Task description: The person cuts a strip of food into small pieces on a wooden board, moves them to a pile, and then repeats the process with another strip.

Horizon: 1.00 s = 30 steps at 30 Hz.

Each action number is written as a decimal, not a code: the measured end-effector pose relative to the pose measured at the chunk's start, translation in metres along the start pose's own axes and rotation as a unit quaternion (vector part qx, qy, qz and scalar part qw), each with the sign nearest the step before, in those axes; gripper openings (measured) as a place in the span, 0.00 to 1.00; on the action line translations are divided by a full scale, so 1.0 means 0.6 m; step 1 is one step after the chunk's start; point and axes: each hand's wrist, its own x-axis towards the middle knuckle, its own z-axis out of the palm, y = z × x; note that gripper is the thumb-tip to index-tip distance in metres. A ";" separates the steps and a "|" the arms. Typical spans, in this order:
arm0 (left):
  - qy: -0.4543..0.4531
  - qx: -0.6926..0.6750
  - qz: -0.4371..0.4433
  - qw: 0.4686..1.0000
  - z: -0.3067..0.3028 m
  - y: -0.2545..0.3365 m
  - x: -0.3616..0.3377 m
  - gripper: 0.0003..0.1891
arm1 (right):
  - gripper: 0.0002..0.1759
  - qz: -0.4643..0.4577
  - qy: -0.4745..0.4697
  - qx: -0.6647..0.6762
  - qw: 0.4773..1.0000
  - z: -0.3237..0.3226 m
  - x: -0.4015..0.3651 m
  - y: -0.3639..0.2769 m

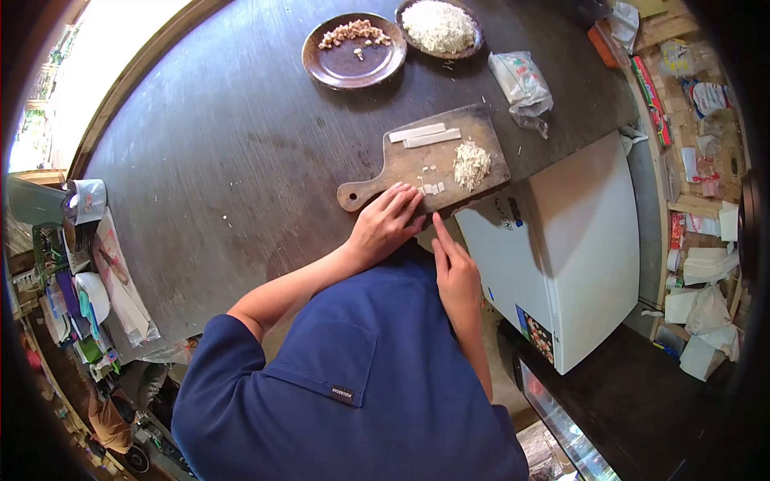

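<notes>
A wooden cutting board [401,170] with a holed handle lies at the table's near edge. My left hand [387,220] presses down by the board's lower edge, fingers together over pale strips whose short cut ends [433,189] show at the fingertips. Close beside it, my right hand [455,268] is closed with the index finger stretched forward; I cannot tell what it grips. Two long white strips [425,136] lie along the board's far side. A heap of small chopped pale bits [472,164] sits at its right end, with a few crumbs between.
Farther back stand a brown plate [353,74] with small brownish pieces and a dark dish [480,46] heaped with pale shreds. A plastic packet [521,82] lies to their right. A white chest freezer [593,256] adjoins the dark table [216,144]; a knife [114,266] rests at far left.
</notes>
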 end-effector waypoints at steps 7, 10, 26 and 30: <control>0.002 0.002 -0.009 1.000 -0.010 0.008 0.005 0.26 | 0.28 0.022 -0.026 -0.031 0.999 -0.003 -0.017 -0.005; -0.001 0.019 0.003 1.000 -0.012 0.006 0.005 0.26 | 0.28 0.008 -0.010 -0.012 1.000 0.010 0.011 0.001; -0.004 0.030 0.014 0.999 -0.007 0.003 0.001 0.27 | 0.29 0.010 -0.029 -0.007 0.999 0.001 0.017 -0.010; -0.005 0.022 0.009 1.000 -0.015 0.008 0.007 0.27 | 0.29 0.043 -0.055 -0.034 0.997 -0.026 -0.031 -0.011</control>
